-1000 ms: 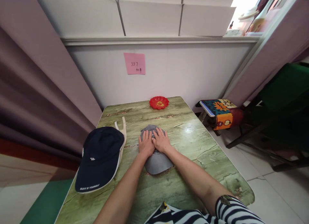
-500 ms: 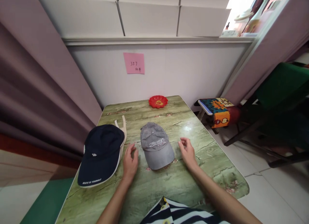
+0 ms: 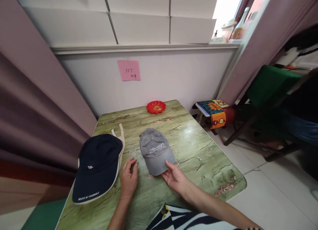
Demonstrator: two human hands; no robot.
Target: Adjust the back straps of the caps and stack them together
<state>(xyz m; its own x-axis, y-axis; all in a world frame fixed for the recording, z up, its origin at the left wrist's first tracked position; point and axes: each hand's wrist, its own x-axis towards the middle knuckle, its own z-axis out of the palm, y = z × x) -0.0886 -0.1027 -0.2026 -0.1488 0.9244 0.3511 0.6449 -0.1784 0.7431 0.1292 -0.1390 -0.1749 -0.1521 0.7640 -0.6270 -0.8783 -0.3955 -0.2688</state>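
while between fingers [image 3: 170,179], brim edge [image 3: 159,173] mid-table [image 3: 196,160]

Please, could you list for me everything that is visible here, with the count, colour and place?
grey cap: one, grey, mid-table
navy cap: one, navy with pale edging, table's left
dish: one, red, far edge of table
table: one, green marbled, centre
note: one, pink, on wall
white panels: several, white, above wall ledge
curtains: two, mauve, left and right
stool: one, multicoloured cover, right of table
chair: one, green cover, far right
bottle: one, pale, by window; things beside it unclear
left hand: one, bare, between caps
right hand: one, bare, fingers gripping grey cap's brim
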